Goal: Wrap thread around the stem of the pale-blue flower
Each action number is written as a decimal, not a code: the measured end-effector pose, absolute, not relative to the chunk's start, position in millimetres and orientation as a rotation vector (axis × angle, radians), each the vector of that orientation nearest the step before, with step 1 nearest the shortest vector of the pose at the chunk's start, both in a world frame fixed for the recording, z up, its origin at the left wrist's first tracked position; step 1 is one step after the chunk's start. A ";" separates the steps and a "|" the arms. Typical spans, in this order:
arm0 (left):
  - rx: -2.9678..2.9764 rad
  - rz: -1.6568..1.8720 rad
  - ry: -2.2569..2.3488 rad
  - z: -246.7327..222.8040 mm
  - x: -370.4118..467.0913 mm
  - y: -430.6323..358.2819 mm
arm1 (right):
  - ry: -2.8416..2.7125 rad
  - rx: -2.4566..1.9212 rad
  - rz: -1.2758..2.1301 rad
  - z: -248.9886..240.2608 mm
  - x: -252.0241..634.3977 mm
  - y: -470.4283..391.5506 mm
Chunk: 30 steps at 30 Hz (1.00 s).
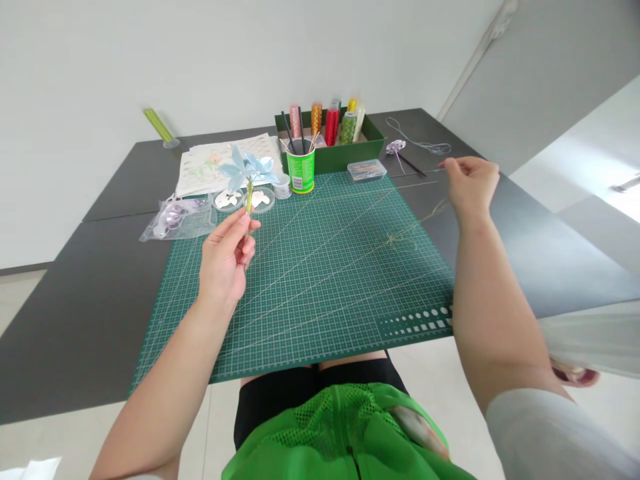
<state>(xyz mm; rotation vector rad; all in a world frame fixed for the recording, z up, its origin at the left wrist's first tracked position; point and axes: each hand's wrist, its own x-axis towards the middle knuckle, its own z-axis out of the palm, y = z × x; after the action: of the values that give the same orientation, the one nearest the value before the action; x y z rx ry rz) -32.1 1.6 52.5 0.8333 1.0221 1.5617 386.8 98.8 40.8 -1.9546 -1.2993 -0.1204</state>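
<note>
My left hand [227, 250] is closed around the green-wrapped stem of a pale blue artificial flower [245, 167], holding it upright above the cutting mat [310, 280]. Its petals spread out over the top of the stem. Out to the right, my right hand [473, 183] is raised over the dark table with thumb and fingers pinched together. A fine thread [420, 172] shows at those fingertips; where its far end runs cannot be made out. Loose thin strands [400, 237] lie on the mat below and left of my right hand.
Behind the mat stand a green box [345, 159] of coloured thread spools and a green cup [301, 170] with sticks. A clear case [367, 170], a purple flower [395, 147] and a wire coil [433, 147] lie right. Paper sheets [195, 180] and a plastic bag [180, 217] lie left.
</note>
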 end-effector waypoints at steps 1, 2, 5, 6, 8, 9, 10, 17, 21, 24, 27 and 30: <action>0.829 1.570 1.020 52.9 -33.0 1.9 | -1.152 -2.041 -0.171 40.6 396.2 100.8; 0.826 1.576 1.019 53.4 -33.8 2.2 | -1.011 -2.114 -0.234 40.4 403.8 102.7; 0.844 1.558 1.017 53.6 -33.6 1.6 | -0.769 -2.224 -0.375 40.0 411.5 107.7; 0.860 1.538 1.019 53.2 -32.6 1.0 | -0.760 -2.239 -0.407 39.7 407.9 108.8; 0.899 1.483 1.030 51.3 -29.4 -0.6 | -0.821 -2.246 -0.440 38.1 391.6 109.2; 0.920 1.454 1.035 50.0 -27.5 -1.6 | -0.907 -2.227 -0.437 36.7 379.3 108.1; 0.935 1.423 1.043 48.4 -25.4 -2.5 | -1.012 -2.191 -0.418 35.0 364.8 106.0; 1.038 1.227 1.067 36.3 -14.8 -7.0 | -1.914 -1.431 0.015 21.3 247.8 65.7; 1.060 1.177 1.087 33.4 -9.7 -9.0 | -2.149 -0.874 0.710 17.7 205.0 35.0; 1.065 1.157 1.113 32.6 -7.3 -10.3 | -2.062 -0.688 1.137 16.8 190.0 17.1; 1.065 1.156 1.135 31.9 -6.7 -10.6 | -1.966 -0.717 1.307 16.9 184.8 7.1; 1.059 1.158 1.138 31.7 -6.4 -10.3 | -1.962 -0.848 1.283 17.9 184.0 3.2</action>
<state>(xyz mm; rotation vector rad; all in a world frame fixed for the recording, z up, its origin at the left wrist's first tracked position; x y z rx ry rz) -6.4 -10.3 31.7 1.0594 1.1378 1.1579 184.0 3.2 17.9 -0.8476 -1.9618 1.2825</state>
